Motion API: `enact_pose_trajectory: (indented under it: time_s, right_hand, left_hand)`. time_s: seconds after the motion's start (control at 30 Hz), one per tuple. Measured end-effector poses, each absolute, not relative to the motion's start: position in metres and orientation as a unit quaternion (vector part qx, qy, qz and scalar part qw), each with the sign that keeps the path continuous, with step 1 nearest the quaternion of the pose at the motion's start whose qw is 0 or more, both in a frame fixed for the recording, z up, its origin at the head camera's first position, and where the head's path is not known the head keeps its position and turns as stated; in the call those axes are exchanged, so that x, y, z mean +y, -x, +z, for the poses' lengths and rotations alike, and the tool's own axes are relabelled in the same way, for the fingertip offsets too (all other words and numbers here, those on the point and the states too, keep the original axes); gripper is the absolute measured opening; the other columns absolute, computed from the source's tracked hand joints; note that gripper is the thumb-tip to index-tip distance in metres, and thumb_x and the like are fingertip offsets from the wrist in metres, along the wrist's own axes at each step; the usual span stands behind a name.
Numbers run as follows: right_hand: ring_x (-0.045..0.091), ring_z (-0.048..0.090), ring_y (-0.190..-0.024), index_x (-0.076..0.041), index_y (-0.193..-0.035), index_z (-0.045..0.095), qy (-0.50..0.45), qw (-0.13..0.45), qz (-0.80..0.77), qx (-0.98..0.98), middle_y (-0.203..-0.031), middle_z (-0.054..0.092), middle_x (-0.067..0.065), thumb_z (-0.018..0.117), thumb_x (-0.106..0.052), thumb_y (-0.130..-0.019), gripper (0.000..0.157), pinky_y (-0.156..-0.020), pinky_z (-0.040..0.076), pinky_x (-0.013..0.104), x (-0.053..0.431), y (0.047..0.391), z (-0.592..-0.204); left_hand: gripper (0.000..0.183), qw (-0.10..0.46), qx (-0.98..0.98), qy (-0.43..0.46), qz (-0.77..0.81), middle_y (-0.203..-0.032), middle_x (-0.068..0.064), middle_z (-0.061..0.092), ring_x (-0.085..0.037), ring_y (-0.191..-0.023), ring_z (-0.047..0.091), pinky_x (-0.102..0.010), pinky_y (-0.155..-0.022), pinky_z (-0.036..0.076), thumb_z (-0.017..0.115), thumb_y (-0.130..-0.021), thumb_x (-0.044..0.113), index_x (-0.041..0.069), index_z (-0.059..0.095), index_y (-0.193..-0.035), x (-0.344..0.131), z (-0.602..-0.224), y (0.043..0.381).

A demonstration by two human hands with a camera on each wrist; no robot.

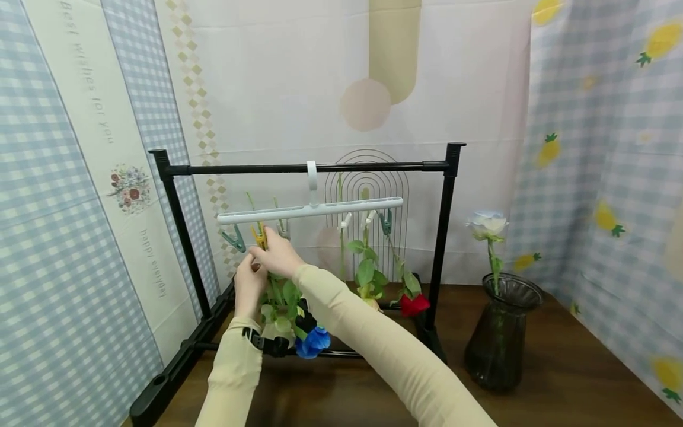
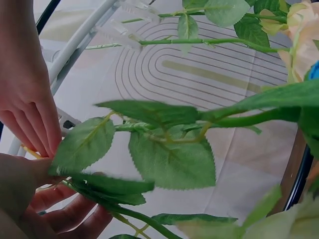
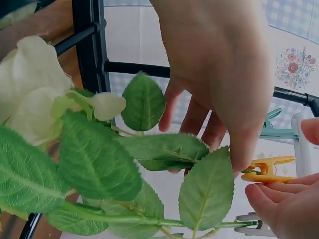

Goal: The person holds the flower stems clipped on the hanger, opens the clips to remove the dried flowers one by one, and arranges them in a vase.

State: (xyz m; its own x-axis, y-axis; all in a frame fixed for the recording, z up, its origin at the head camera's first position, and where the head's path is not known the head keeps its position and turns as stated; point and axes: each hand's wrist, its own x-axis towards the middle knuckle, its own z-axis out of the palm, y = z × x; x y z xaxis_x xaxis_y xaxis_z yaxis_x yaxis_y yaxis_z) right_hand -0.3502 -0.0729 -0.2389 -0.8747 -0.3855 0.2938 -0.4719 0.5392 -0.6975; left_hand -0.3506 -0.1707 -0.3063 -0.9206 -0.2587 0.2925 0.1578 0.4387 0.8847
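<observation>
At the hanger's left half, my left hand (image 1: pixel 249 287) pinches the green stem of a white rose (image 3: pixel 35 84) that hangs head down. Its leaves (image 3: pixel 99 154) spread below the fingers. My right hand (image 1: pixel 280 255) has its fingertips at a yellow clothespin (image 3: pixel 269 169), just above the left hand; the stem's end lies at this pin's jaws. A teal clothespin (image 1: pixel 233 239) hangs to the left. On the right side, a grey clothespin (image 1: pixel 283 229) grips another stem. A blue rose (image 1: pixel 313 343) hangs below the hands. The white hanger (image 1: pixel 341 207) tilts slightly, its left end lower.
A black rack (image 1: pixel 240 169) carries the hanger. White pins (image 1: pixel 345 221) and a teal pin (image 1: pixel 386 223) hold a pale rose (image 1: pixel 368 295) and a red rose (image 1: pixel 414 305) on the right. A dark glass vase (image 1: pixel 496 344) with a white-blue rose (image 1: pixel 488 224) stands on the brown table (image 1: pixel 368 397).
</observation>
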Motion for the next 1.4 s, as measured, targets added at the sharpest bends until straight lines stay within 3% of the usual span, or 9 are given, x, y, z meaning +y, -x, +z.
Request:
enact_pose_trajectory:
  time_s: [0.13,0.27,0.37,0.47,0.73,0.9,1.03,1.17,1.4]
  right_hand:
    - [0.028,0.063,-0.114,-0.003,-0.144,0.041,-0.224,0.114,0.385,-0.888,-0.128,0.062,0.018,0.051,-0.022,-0.1,0.049,-0.091,0.053,0.035,-0.071,0.355,-0.238]
    - [0.021,0.069,-0.083,-0.003,-0.107,0.065,-0.196,0.19,0.341,-0.899,-0.097,0.072,0.011,0.059,-0.028,-0.097,0.029,-0.068,0.052,0.025,-0.067,0.359,-0.235]
    - [0.013,0.052,-0.052,-0.008,-0.072,0.058,-0.181,0.231,0.308,-0.905,-0.061,0.058,0.003,0.062,-0.034,-0.094,0.035,-0.049,0.036,0.02,-0.065,0.362,-0.233]
    - [0.008,0.032,-0.041,-0.014,-0.057,0.043,-0.172,0.257,0.28,-0.909,-0.047,0.036,-0.004,0.063,-0.037,-0.093,0.047,-0.043,0.023,0.019,-0.065,0.365,-0.233]
    - [0.006,0.028,-0.04,-0.017,-0.052,0.033,-0.169,0.305,0.222,-0.911,-0.047,0.033,-0.006,0.062,-0.031,-0.093,0.052,-0.043,0.023,0.017,-0.067,0.368,-0.239]
    - [0.006,0.028,-0.041,-0.017,-0.055,0.033,-0.189,0.324,0.217,-0.901,-0.05,0.035,-0.005,0.059,-0.027,-0.095,0.049,-0.043,0.021,0.016,-0.071,0.367,-0.242]
    - [0.008,0.032,-0.044,-0.016,-0.056,0.038,-0.202,0.331,0.23,-0.893,-0.052,0.048,0.001,0.059,-0.022,-0.095,0.045,-0.047,0.022,0.017,-0.072,0.367,-0.241]
    - [0.009,0.037,-0.045,-0.014,-0.058,0.044,-0.209,0.319,0.232,-0.895,-0.059,0.062,0.006,0.057,-0.019,-0.096,0.04,-0.048,0.024,0.017,-0.071,0.369,-0.239]
    - [0.006,0.034,-0.042,-0.015,-0.057,0.047,-0.224,0.286,0.234,-0.902,-0.051,0.053,0.0,0.055,-0.018,-0.096,0.04,-0.045,0.022,0.017,-0.068,0.372,-0.241]
  left_hand:
    - [0.039,0.187,-0.822,-0.029,-0.537,-0.108,-0.024,0.065,-0.02,-0.068,0.054,-0.028,-0.059,0.041,0.046,-0.1,0.022,0.014,0.053,-0.137,-0.167,-0.306,0.352]
    - [0.034,0.194,-0.823,-0.016,-0.534,-0.102,-0.02,0.069,-0.017,-0.068,0.056,-0.027,-0.059,0.04,0.053,-0.099,0.028,0.011,0.06,-0.127,-0.163,-0.307,0.352]
    - [0.032,0.198,-0.823,0.0,-0.533,-0.096,-0.02,0.071,-0.019,-0.069,0.059,-0.027,-0.059,0.041,0.056,-0.098,0.029,0.009,0.062,-0.122,-0.161,-0.307,0.352]
    - [0.03,0.198,-0.823,0.011,-0.533,-0.091,-0.019,0.072,-0.02,-0.068,0.059,-0.027,-0.059,0.041,0.057,-0.097,0.028,0.009,0.064,-0.119,-0.159,-0.306,0.351]
    - [0.026,0.204,-0.826,0.003,-0.525,-0.082,-0.016,0.07,-0.017,-0.058,0.054,-0.028,-0.054,0.039,0.061,-0.095,0.028,0.012,0.067,-0.115,-0.158,-0.308,0.347]
    - [0.029,0.219,-0.831,-0.013,-0.512,-0.093,-0.018,0.071,-0.023,-0.07,0.063,-0.028,-0.058,0.043,0.061,-0.095,0.029,0.012,0.067,-0.119,-0.162,-0.31,0.344]
    - [0.03,0.224,-0.845,-0.016,-0.485,-0.096,-0.018,0.072,-0.026,-0.075,0.066,-0.032,-0.06,0.046,0.06,-0.095,0.029,0.012,0.067,-0.118,-0.168,-0.31,0.343]
    - [0.028,0.22,-0.862,-0.02,-0.456,-0.099,-0.019,0.073,-0.027,-0.076,0.068,-0.036,-0.061,0.049,0.061,-0.095,0.027,0.01,0.068,-0.116,-0.174,-0.312,0.341]
    - [0.026,0.2,-0.888,-0.058,-0.41,-0.103,-0.012,0.074,-0.025,-0.078,0.068,-0.036,-0.062,0.05,0.064,-0.093,0.022,0.011,0.069,-0.115,-0.187,-0.317,0.337]
